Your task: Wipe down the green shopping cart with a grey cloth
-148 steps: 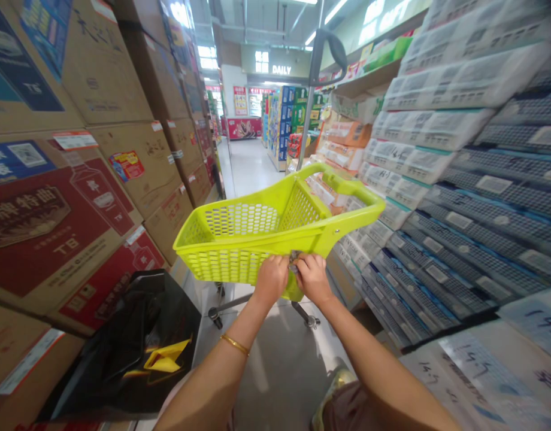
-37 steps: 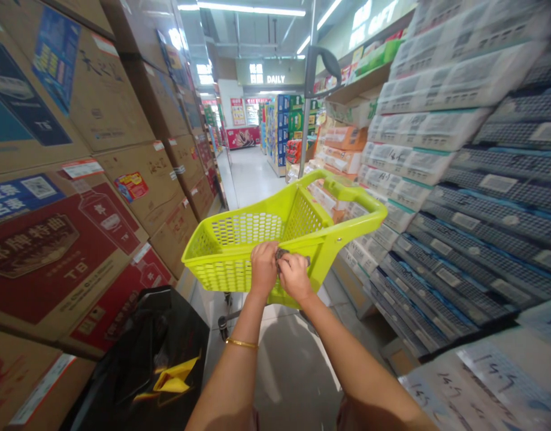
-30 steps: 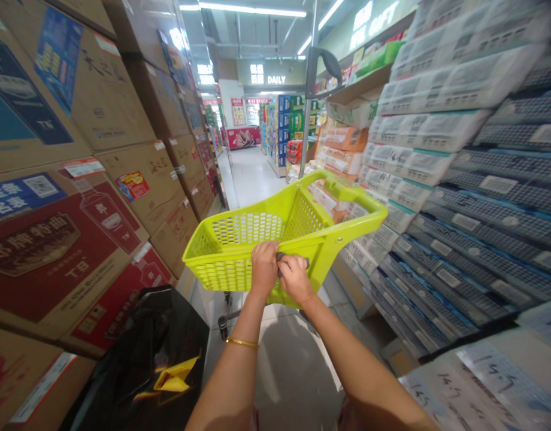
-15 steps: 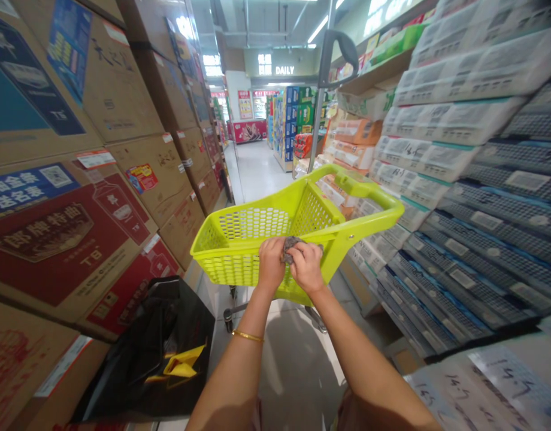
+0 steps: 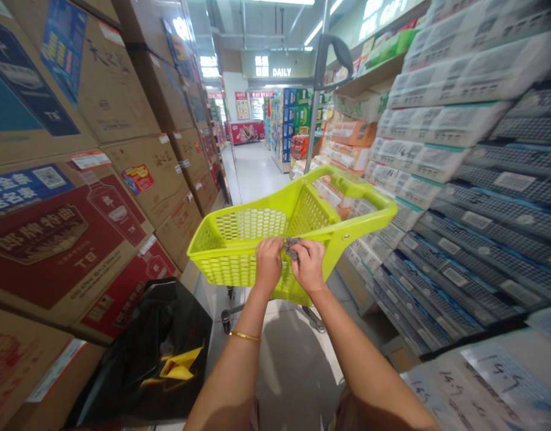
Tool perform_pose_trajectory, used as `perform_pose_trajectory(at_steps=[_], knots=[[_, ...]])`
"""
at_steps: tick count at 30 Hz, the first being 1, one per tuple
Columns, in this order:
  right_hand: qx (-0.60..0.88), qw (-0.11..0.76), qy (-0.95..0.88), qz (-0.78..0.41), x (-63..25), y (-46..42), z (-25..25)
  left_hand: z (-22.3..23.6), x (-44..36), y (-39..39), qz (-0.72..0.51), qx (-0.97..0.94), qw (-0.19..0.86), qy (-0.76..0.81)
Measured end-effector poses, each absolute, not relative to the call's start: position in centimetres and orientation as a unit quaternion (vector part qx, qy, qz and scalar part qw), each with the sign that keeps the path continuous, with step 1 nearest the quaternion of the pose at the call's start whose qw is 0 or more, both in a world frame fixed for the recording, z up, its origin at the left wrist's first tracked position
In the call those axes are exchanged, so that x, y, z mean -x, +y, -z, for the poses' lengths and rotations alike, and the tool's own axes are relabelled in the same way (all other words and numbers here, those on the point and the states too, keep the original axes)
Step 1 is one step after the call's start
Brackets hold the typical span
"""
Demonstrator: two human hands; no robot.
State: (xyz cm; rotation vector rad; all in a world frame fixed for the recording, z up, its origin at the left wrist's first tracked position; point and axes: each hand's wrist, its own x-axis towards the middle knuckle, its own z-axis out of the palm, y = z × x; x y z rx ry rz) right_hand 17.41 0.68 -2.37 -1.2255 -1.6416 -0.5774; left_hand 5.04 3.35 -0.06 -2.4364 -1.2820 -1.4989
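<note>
A crumpled grey cloth point(image 5: 293, 246) is bunched between my two hands, against the near side of a yellow-green plastic shopping cart point(image 5: 239, 272). My right hand point(image 5: 309, 263) pinches the cloth from the right with curled fingers. My left hand point(image 5: 269, 262), closed, has its fingertips on the cloth's left end, just below the cart's upper rim. Perforated walls surround the basket, whose visible inside holds nothing. The cart's handle point(image 5: 378, 209) points to the right. A gold bracelet point(image 5: 245, 336) circles my left wrist.
Cardboard cartons point(image 5: 64, 239) are stacked along the left. On the floor below them stands a black bag point(image 5: 136, 359) with something yellow in it. Packaged goods point(image 5: 437, 126) pile up on the right, beside a metal pole point(image 5: 315, 126). Behind the cart an aisle point(image 5: 255, 167) runs away.
The view has shifted slightly, so the cart and hands sit a little further left. My right hand has turned slightly, and the cloth looks flatter and less covered by fingers.
</note>
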Motion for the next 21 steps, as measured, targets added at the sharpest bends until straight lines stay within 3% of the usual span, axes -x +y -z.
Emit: perform_pose_trajectory(at_steps=[7,15,21], knots=[[0.489,0.387,-0.747,0.23,-16.7,0.6,3.8,0.1,-5.1,3.5,0.471,0.774,0.021,-0.423],[0.484,0.505,-0.66,0.274,-17.8,-0.1,-0.1,-0.1,-5.2,3.3,0.476,0.768,0.037,-0.427],[0.546,0.513,-0.59,0.3,-19.8,-0.2,-2.6,-0.1,-5.6,3.3,0.466,0.763,0.046,-0.446]])
